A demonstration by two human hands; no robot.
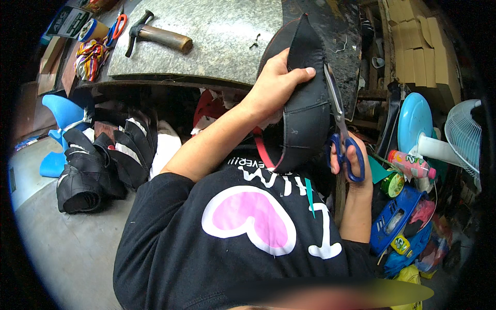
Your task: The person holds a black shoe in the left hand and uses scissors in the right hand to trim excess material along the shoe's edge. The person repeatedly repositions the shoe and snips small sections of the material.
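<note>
My left hand (281, 82) grips a black leather shoe upper (306, 124), with the thumb pressed on its outer face. The upper stands above my lap, its pointed end up, and a red edge shows on its lower left side. In my right hand (356, 157) is a pair of scissors (337, 103) with blue handles, the fingers through the loops. The long blades point up and lie along the right edge of the upper. Whether they touch the leather there is hard to make out.
On the bench ahead, a hammer (165, 39) lies on a grey slab (222, 57). Orange-handled scissors (120, 25) and striped cloth (91, 59) are at far left. More black uppers (85, 183) are piled at left. To the right stand a fan (462, 129) and a blue basket (398, 212).
</note>
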